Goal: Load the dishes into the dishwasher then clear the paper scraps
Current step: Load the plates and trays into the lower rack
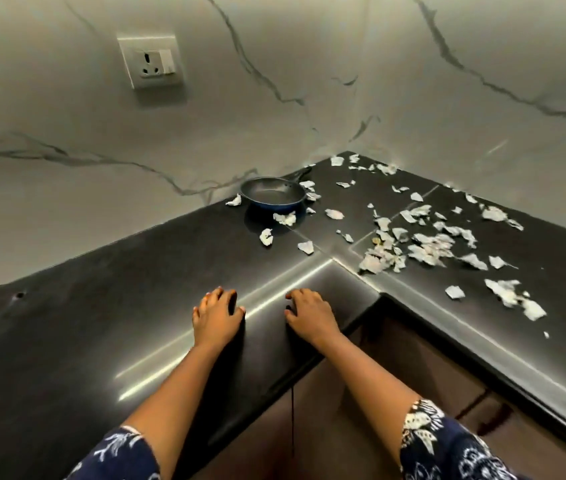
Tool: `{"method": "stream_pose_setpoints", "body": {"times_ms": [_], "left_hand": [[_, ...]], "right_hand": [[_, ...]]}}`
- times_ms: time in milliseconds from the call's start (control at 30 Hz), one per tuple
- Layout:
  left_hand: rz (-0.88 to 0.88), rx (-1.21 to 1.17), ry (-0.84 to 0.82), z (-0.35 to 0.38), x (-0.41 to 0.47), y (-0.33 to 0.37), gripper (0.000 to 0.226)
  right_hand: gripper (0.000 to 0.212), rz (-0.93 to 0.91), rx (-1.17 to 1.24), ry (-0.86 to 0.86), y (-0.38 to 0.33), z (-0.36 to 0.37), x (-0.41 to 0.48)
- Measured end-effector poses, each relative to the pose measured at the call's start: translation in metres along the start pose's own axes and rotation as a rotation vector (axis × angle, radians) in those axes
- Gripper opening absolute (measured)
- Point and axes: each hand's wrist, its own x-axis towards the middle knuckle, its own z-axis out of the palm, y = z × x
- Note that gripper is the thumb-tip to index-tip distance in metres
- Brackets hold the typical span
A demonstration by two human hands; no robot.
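1. We saw a dark, glossy countertop (67, 341) in the shape of an L, which ran into a corner between two parts of a pale marble wall (309, 64) with grey veins.
2. The left hand (217, 315) lay palm down on the countertop, close to its inner corner. The fingers were lightly bent, their tips touched the surface, and the hand grasped nothing.
3. The right hand (311, 315) lay just beside it in the same way, near the front edge. It was relaxed and also held nothing.
4. Both forearms were bare, and dark blue sleeves (448, 445) with a white pattern began at the elbows.
5. The frying pan (272, 195) stood upright on the countertop near the left part of the wall, well apart from both hands. It was dark inside, blue outside and empty, and its handle pointed toward the corner.
6. The paper scraps (430, 244) lay scattered over the countertop, mostly on its right branch. The thickest heap was near the inner corner, to the right of the right hand.
7. A few scraps lay around the pan, at its left, front and right. We could not tell if they touched it.
8. A white socket (151, 62) with a switch sat on the wall, above and to the left of the pan.
9. Brown cabinet fronts (361, 393) showed below the countertop edge.
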Motion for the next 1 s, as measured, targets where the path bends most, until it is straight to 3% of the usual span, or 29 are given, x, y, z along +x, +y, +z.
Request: {"method": "stream_pose_setpoints", "body": {"times_ms": [133, 400, 500, 667, 833, 1000], "left_hand": [[0.002, 0.06, -0.005, 0.008, 0.072, 0.016, 0.053], [-0.037, 0.206, 0.047, 0.023, 0.167, 0.028, 0.062], [-0.055, 0.218, 0.071, 0.024, 0.183, 0.029, 0.065], [-0.067, 0.234, 0.081, 0.025, 0.186, 0.027, 0.066], [-0.059, 0.24, 0.098, 0.024, 0.185, 0.027, 0.062], [-0.043, 0.217, 0.108, 0.023, 0.182, 0.028, 0.056]], "right_hand": [[0.037, -0.08, 0.056, -0.02, 0.022, -0.026, 0.078], [0.045, -0.193, -0.077, 0.235, 0.038, -0.056, 0.255], [0.047, -0.233, -0.164, 0.189, 0.039, -0.053, 0.305], [0.021, -0.286, -0.283, 0.08, 0.038, -0.038, 0.334], [0.017, -0.45, -0.328, 0.203, 0.035, -0.041, 0.331], [0.01, -0.479, -0.367, 0.27, 0.033, -0.068, 0.313]]}}
